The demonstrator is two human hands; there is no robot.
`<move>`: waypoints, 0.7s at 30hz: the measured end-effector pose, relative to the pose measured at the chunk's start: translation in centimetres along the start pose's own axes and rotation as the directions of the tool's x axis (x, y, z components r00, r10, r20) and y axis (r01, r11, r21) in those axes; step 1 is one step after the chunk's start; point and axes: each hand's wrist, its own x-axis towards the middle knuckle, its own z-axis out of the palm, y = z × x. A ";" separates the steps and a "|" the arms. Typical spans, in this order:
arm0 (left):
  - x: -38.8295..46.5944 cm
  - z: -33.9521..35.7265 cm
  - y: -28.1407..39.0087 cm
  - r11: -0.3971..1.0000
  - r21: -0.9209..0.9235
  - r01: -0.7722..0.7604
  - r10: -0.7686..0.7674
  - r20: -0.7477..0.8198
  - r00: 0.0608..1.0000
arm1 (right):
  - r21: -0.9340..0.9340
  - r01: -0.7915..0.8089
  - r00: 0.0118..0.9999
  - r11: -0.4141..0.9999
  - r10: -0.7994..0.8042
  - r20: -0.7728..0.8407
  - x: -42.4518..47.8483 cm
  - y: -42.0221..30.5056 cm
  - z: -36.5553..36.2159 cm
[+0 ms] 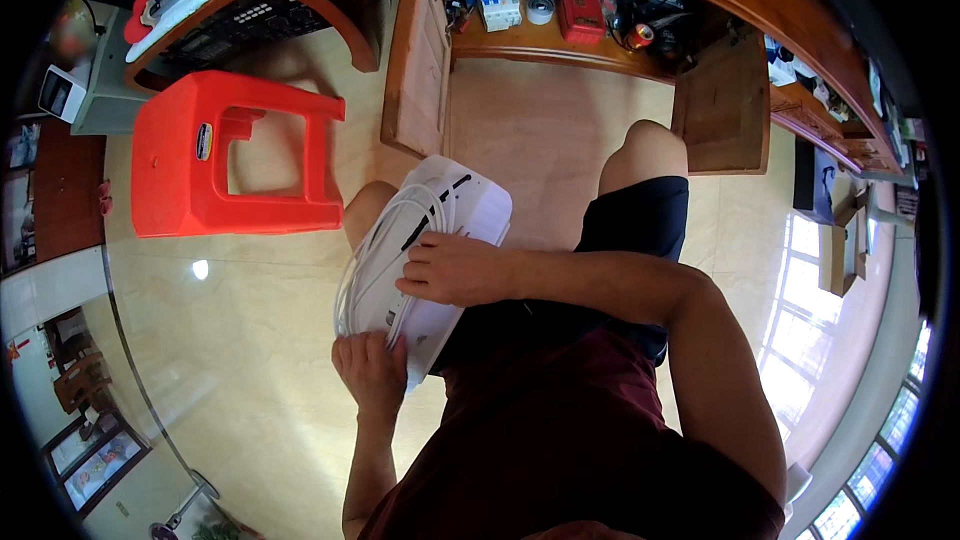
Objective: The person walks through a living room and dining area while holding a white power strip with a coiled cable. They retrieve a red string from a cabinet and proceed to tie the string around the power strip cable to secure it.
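Observation:
A white plastic-looking case [480, 199] rests tilted across my lap, against the left thigh. A coil of white cable [367, 262] lies along its upper face in several long loops. A narrow black strip or slot [435, 214] shows on the case beside the coil. My left hand [367, 369] grips the near end of the coil at the case's lower edge, thumb over the cable. My right hand [454, 268] is curled over the middle of the coil, its fingers hooked on the strands. The hands hide part of the cable and the case.
A red plastic stool [176, 165] lies on its side at left. Ahead, a wooden cabinet stands with its left door [420, 67] and right door [724, 112] swung out. Its shelf holds a red box [582, 16], a tape roll [539, 9] and a white carton [499, 10]. An open cardboard box [844, 251] sits at right.

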 end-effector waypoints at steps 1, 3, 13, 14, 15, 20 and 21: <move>0.2 -0.4 -0.3 1.000 -0.004 -0.021 0.021 -0.002 1.000 | 0.007 -0.004 1.000 1.000 0.004 -0.007 -0.1 0.0 0.2; 0.2 -0.9 -0.8 1.000 -0.003 -0.027 0.027 0.026 0.999 | 0.021 -0.015 1.000 1.000 0.016 -0.023 -0.4 0.0 0.7; -1.1 0.2 -2.3 0.988 -0.053 -0.142 0.145 0.064 0.987 | 0.069 -0.052 0.997 0.996 0.047 0.068 -0.7 -0.2 -0.5; -1.3 0.6 -2.2 0.986 -0.068 -0.151 0.154 0.045 0.987 | 0.064 -0.050 0.997 0.997 0.046 0.058 -0.8 -0.2 -0.5; -1.1 0.6 -2.0 0.988 -0.065 -0.140 0.143 0.037 0.989 | 0.060 -0.049 0.998 0.997 0.046 0.046 -0.8 -0.2 -0.5; -1.1 0.2 -0.1 0.993 -0.071 -0.091 0.090 -0.022 0.996 | 0.052 -0.052 0.996 0.997 0.047 0.082 -1.0 0.0 -0.5; -1.1 0.2 0.3 0.995 -0.057 -0.082 0.082 0.002 0.997 | 0.050 -0.048 0.995 0.998 0.043 0.086 -1.1 0.1 -0.6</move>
